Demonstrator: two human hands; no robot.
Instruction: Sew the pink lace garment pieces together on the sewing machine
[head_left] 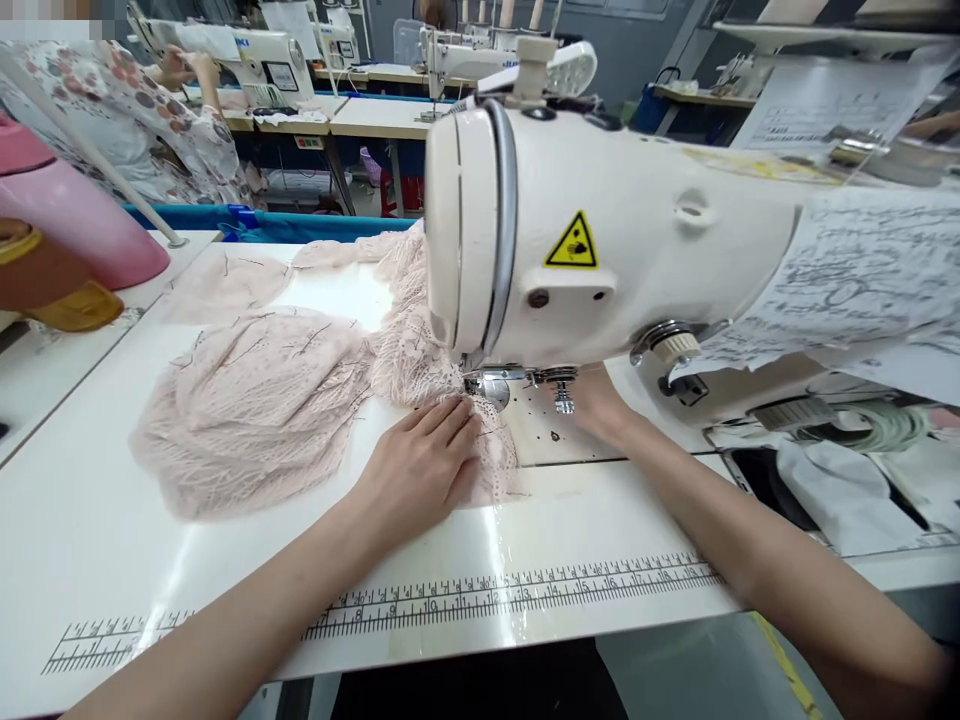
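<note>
A white sewing machine [600, 240] stands over the table, with pale pink lace fabric [262, 410] bunched to its left and running under the needle area. My left hand [427, 465] lies flat on the lace just in front of the presser foot, its fingers stretched out and close together. Behind the machine's tension knob [564, 395], my right hand [596, 405] reaches in under the arm of the machine. Its fingers are hidden by the machine head, so what they touch does not show.
A printed ruler [450, 600] runs along the table's front edge. Handwritten paper [832, 280] hangs from the machine. A pink bottle [82, 215] stands at the left. White cloth [840, 490] lies at the right. Beyond, a person in a patterned top [150, 130] sits at another machine.
</note>
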